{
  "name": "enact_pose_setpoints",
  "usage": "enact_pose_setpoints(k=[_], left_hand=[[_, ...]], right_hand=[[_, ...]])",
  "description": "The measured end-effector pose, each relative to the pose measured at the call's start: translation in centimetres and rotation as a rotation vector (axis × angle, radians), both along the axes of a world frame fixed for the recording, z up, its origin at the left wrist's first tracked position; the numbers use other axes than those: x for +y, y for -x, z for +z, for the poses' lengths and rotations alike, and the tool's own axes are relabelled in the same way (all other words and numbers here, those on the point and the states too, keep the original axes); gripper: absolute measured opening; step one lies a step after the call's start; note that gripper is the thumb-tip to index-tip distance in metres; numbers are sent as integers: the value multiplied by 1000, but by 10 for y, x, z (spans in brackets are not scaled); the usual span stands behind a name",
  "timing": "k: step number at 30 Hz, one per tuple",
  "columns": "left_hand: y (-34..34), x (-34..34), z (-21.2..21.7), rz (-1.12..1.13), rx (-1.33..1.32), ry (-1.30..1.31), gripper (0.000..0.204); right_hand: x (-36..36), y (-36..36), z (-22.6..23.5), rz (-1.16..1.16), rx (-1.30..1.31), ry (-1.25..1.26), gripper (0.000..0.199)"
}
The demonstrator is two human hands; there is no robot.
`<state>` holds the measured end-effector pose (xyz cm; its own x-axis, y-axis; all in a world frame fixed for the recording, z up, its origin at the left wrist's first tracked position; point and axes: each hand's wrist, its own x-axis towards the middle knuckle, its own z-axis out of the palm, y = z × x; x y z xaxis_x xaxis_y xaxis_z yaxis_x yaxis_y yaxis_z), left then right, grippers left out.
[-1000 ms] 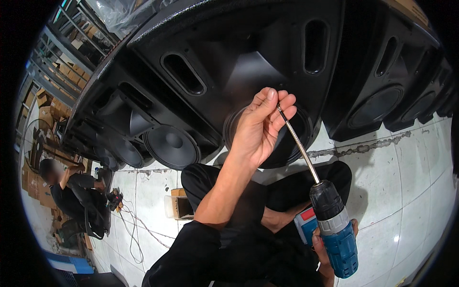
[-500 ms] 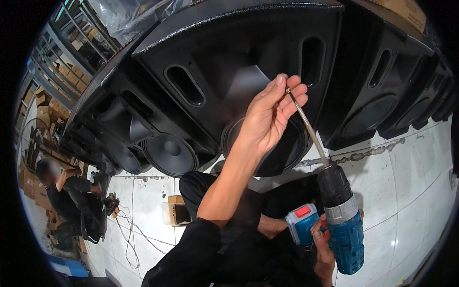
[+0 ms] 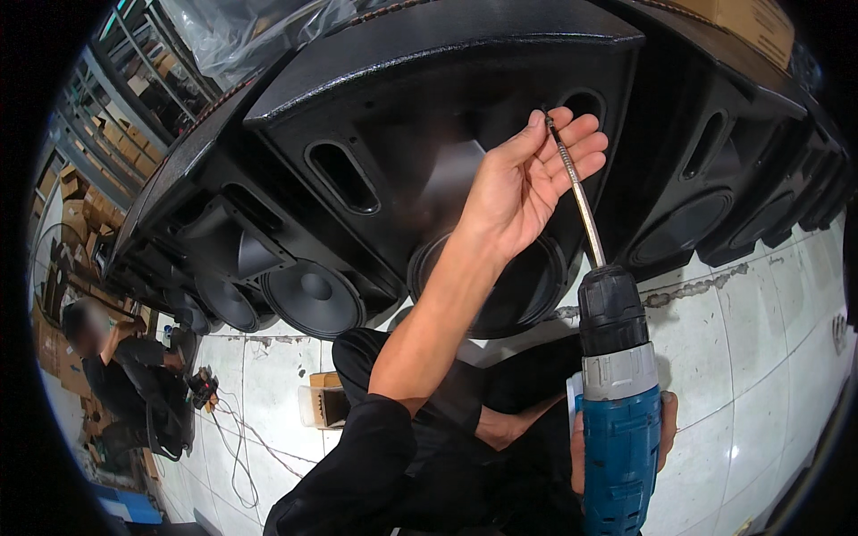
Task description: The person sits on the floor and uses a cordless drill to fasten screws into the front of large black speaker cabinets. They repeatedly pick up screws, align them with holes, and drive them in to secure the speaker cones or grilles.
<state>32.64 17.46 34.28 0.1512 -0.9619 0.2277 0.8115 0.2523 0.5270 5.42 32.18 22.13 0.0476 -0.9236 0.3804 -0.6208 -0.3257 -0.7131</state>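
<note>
My right hand (image 3: 668, 427) grips a blue and black cordless drill (image 3: 618, 411) at the lower right, its long metal bit (image 3: 575, 189) pointing up toward a black speaker cabinet (image 3: 420, 125). My left hand (image 3: 527, 183) is raised and pinches the tip of the bit between thumb and fingers, just in front of the cabinet's face near an oval port (image 3: 583, 105). The cabinet's round woofer (image 3: 500, 277) sits below my left wrist, partly hidden by my forearm.
More black speaker cabinets (image 3: 706, 179) line up left and right, with another woofer (image 3: 313, 297) at the left. A person (image 3: 116, 375) crouches at the far left by cables on the white tiled floor (image 3: 760, 339). A small cardboard box (image 3: 323, 399) lies near my knees.
Both hands rose with the drill toward the cabinet. The bit tip, still held by my left fingers, moved up close to the oval port.
</note>
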Motion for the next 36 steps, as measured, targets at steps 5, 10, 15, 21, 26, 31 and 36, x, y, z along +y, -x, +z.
enact_pose_setpoints(k=[5, 10, 15, 21, 26, 31, 36], left_hand=[[1, -2, -2, 35, -15, -30, 32], [3, -5, -1, 30, 5, -19, 33], [4, -4, 1, 43, 2, -17, 33], [2, 2, 4, 153, -193, -125, 36], [4, 34, 6, 1036, -1000, -124, 17], [-38, 61, 50, 2027, -1861, 274, 58], [-79, 54, 57, 1982, -2074, 160, 48]], right_hand=[[-18, -24, 36, 145, -20, 344, 55], [-21, -23, 37, 181, -21, 359, 53], [-12, 0, 7, 93, 144, 257, 78], [-25, -32, 52, 217, -170, 413, 47], [-4, -23, 45, -23, -151, 201, 64], [-14, -13, 5, -86, 77, 556, 74], [-9, 12, 20, -120, -496, -454, 86]])
